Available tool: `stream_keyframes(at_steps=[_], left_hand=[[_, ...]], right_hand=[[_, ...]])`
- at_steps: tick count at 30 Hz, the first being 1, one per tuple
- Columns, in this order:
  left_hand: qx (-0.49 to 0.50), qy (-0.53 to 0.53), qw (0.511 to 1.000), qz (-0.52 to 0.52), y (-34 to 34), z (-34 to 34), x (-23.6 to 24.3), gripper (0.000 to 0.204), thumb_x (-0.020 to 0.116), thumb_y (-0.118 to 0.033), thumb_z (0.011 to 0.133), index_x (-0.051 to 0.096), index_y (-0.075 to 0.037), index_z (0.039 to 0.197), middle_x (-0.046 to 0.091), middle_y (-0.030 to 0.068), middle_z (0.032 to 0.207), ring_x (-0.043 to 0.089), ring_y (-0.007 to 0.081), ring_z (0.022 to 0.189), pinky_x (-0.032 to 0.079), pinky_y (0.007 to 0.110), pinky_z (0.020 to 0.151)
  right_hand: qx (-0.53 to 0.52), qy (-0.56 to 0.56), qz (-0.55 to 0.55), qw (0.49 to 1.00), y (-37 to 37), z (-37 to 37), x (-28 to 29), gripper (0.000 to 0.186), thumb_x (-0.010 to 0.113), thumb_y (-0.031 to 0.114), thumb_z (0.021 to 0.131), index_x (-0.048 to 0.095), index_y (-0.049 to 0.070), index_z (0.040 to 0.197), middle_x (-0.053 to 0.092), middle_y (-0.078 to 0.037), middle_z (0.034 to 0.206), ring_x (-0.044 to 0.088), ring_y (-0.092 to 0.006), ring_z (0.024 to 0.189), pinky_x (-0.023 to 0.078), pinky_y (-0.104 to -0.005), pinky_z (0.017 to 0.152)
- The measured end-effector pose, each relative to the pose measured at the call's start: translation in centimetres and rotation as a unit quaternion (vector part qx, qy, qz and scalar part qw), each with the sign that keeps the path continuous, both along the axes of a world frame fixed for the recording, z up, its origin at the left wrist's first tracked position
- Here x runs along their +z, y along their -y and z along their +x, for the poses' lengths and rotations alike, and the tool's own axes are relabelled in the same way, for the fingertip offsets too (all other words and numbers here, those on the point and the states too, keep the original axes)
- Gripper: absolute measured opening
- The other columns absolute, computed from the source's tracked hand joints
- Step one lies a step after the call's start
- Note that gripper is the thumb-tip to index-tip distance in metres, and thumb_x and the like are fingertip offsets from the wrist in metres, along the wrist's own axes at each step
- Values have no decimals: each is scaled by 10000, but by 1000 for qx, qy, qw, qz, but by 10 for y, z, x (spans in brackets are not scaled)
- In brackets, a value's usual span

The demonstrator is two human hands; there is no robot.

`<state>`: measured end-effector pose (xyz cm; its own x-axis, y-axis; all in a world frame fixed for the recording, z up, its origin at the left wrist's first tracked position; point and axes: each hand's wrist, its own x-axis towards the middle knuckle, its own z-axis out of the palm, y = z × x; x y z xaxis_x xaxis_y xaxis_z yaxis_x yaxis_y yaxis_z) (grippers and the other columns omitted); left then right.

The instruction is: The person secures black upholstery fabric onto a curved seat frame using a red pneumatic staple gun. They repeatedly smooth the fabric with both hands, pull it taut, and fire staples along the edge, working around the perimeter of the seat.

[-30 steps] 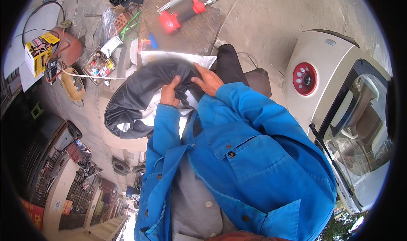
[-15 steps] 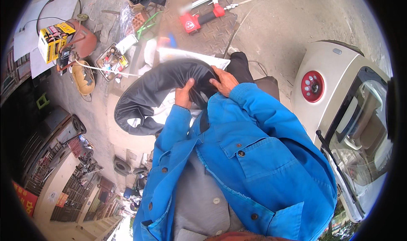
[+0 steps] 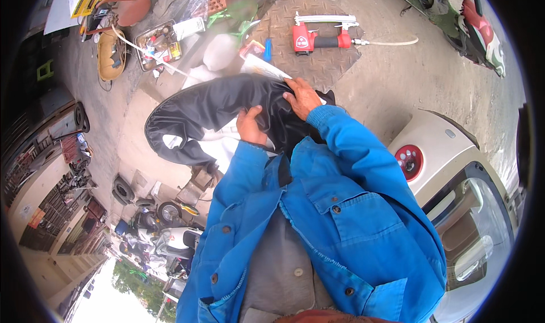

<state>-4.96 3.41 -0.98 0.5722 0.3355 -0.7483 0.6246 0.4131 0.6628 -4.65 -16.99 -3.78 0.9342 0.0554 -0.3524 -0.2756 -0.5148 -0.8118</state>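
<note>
A black vinyl scooter seat cover (image 3: 227,91) lies in front of me, bunched in folds around a pale, whitish inside that looks like a seat base. My left hand (image 3: 251,127) is closed on the inner edge of the cover, thumb up, its other fingers partly hidden. My right hand (image 3: 304,100) grips the cover's far right part, with the thumb towards my left hand. Beyond the cover, on a patterned metal plate (image 3: 284,24), lies a red air staple gun (image 3: 322,40) with a pale hose attached.
A metal tray (image 3: 156,47) of small bottles and parts stands at the far left, near a tan oval basin (image 3: 111,56). A blue-handled tool (image 3: 268,49) lies near the plate. At right stands a beige vehicle (image 3: 443,147); tyres (image 3: 122,190) lie at left.
My view has turned, so the staple gun and vehicle appear shifted. Both hands still hold the cover; the left hand's fingers have curled more.
</note>
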Motion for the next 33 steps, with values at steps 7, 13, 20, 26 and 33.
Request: stream_keyframes(at_steps=[7,13,20,26,33], left_hand=[[61,-20,966,-250,-8,17,62,369,660,-211,1051,628,3,1350,688,150,1337,659,323,1231,520,463,1095],[128,-26,975,-181,-19,-12,77,357,564,-16,1001,593,45,1352,676,187,1323,663,363,1213,532,495,1088],[168,-5,962,-215,5,4,71,405,433,-114,985,633,101,1265,696,217,1306,666,370,1214,525,505,1103],[170,24,952,-252,16,8,86,459,525,-375,1100,593,-18,1379,694,132,1319,694,298,1165,573,453,1017],[183,9,957,-223,20,-10,75,437,607,-302,1087,584,26,1375,698,142,1293,704,284,1137,581,407,1001]], right_hand=[[70,-36,51,996,3,-10,57,547,690,99,855,592,35,1389,560,-231,1251,562,-453,1212,476,-489,1057],[28,-20,187,982,-5,-11,42,535,676,53,848,487,45,1348,562,-289,1411,576,-486,1274,481,-491,1038],[89,-54,141,985,-12,3,71,517,688,180,973,490,74,1438,543,-282,1451,608,-499,1216,497,-521,1036],[104,11,101,989,-17,-12,68,573,660,231,1026,467,-16,1505,533,-282,1503,551,-499,1323,485,-507,1097],[45,29,81,995,-24,-16,68,498,688,167,990,536,16,1439,617,-274,1382,609,-491,1222,520,-515,1004]])
